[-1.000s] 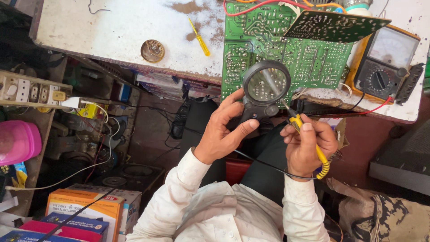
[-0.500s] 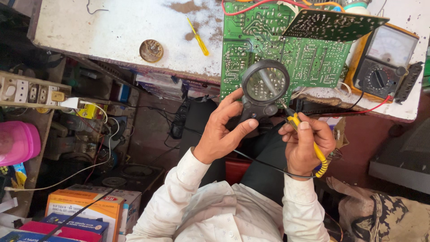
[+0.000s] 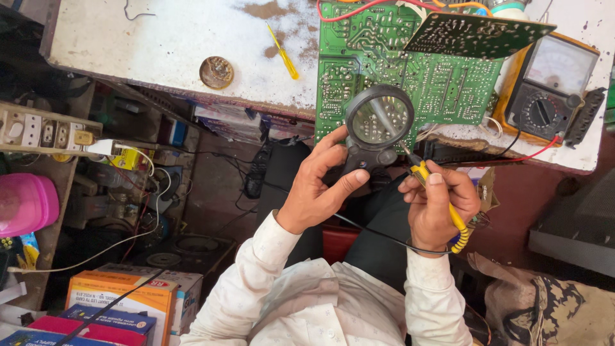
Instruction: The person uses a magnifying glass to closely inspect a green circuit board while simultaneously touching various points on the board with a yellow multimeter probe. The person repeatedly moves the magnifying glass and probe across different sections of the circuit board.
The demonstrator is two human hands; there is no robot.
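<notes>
My left hand (image 3: 318, 186) grips the black handle of a round magnifying glass (image 3: 379, 120), held over the near edge of a large green circuit board (image 3: 359, 51) on the white worktop (image 3: 160, 45). My right hand (image 3: 439, 202) holds a yellow-handled soldering iron (image 3: 442, 202); its tip points up-left towards the board just under the lens. A black cord runs from the iron back across my lap. A second dark circuit board (image 3: 474, 35) lies tilted on top of the green one.
A yellow analogue multimeter (image 3: 551, 83) with red and black leads sits at the right. A small yellow screwdriver (image 3: 283, 52) and a round tin (image 3: 216, 72) lie on the worktop. A power strip (image 3: 38, 131), a pink container (image 3: 25, 204) and cardboard boxes (image 3: 122, 301) are at the left.
Both hands have held almost still. The lens stays over the board edge and the iron's tip stays just below it.
</notes>
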